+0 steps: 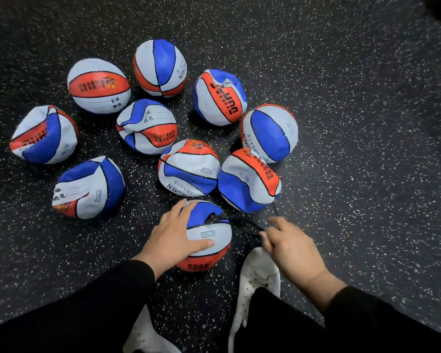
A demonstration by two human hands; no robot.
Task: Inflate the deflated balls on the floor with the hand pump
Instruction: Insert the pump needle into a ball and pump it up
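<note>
Head view: left hand [175,235] is lying spread on a basketball [209,235]; right hand's [292,247] grip is pinching the black pump hose [245,222] beside it.

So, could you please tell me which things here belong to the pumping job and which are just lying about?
In the job:
- near ball, held by left hand
- black hose plugged into it, at right hand
- nine crumpled balls waiting

Just there:
- white shoes
- speckled floor

The pump body isn't visible.
</note>
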